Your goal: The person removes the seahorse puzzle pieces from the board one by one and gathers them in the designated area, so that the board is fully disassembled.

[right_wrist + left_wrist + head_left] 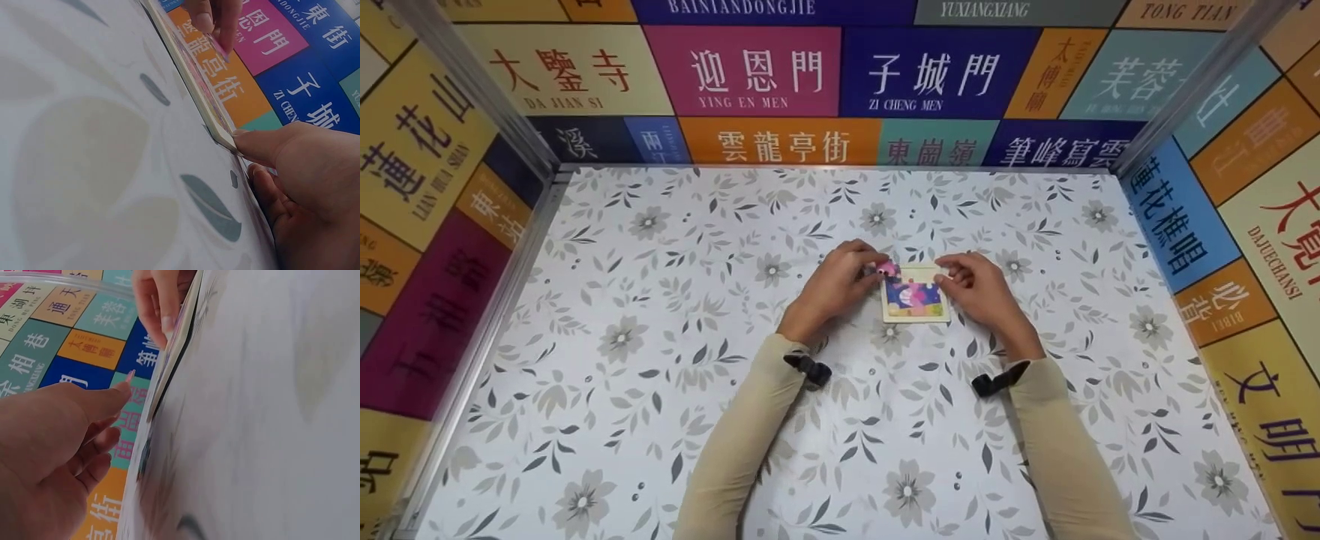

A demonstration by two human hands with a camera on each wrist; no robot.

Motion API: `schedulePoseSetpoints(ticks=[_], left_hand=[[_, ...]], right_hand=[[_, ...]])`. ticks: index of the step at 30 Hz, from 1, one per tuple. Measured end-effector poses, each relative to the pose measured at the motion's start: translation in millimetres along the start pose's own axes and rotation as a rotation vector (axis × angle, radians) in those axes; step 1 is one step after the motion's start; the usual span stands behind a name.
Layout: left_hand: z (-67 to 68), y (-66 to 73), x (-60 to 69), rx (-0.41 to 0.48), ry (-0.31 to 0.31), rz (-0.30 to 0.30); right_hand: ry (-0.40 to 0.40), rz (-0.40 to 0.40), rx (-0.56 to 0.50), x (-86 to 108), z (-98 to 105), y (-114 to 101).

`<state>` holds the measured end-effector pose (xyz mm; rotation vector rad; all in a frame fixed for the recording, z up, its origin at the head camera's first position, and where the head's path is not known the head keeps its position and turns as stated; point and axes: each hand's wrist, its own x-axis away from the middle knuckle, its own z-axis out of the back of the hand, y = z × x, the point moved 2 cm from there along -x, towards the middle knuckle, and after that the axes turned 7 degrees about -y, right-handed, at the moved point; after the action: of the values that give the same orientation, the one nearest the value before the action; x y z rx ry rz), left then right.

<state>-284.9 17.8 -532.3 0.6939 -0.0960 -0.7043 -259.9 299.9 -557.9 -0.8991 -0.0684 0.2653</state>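
A small square jigsaw puzzle in a pale tray [916, 320] lies on the table, its lower part filled with pink, blue and yellow pieces. The upper strip of the tray shows bare. At its upper left corner my left hand [840, 277] pinches a pink puzzle piece [887, 268] between thumb and fingers. That puzzle piece [130, 376] appears as a thin sliver at the fingertips in the left wrist view. My right hand [979, 285] holds the tray by its upper right corner. The right wrist view shows the thumb against the tray's edge [185, 77], with other fingers partly hidden.
The table [660, 420] is covered in a white cloth with grey flowers and leaves. Panels printed with colourful Chinese signs [742, 71] stand behind it and on both sides. Each wrist wears a black camera strap [810, 369].
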Motion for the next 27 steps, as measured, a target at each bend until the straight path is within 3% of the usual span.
schedulePoseSetpoints(ticks=[10,17,27], left_hand=[[22.0,-18.9,26.0,-0.035,0.047,0.079],[34.6,-37.8,43.1,0.003,0.079,0.116],[39.2,-53.6,49.2,0.035,-0.021,0.105]], right_hand=[[-0.004,-0.024,-0.007,1.0,-0.4,0.9],[-0.002,-0.023,-0.002,0.1,-0.1,0.9],[-0.010,-0.032,0.009,0.7,0.3,0.0]])
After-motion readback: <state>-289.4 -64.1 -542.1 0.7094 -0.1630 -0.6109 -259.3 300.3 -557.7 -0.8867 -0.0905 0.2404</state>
